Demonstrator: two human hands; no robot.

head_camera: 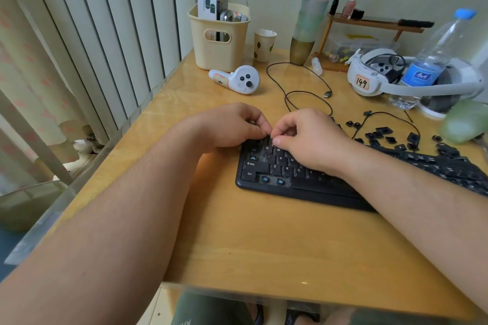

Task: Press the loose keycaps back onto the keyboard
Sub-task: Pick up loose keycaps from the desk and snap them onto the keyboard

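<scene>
Where "149" marks headset (361, 82), "Shift", "Ctrl" on keyboard (266, 169).

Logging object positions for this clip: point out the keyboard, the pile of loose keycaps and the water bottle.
keyboard (303, 188): head view, bare front edge.
loose keycaps (384, 130): head view, one cap in the pile.
water bottle (425, 74): head view, blue label.

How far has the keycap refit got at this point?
Partly done: Q, W, Z, X, Shift and Ctrl sit on the keyboard. Left hand and right hand work its top-left corner. Left: bare blue stems and many loose keycaps on the desk.
</scene>
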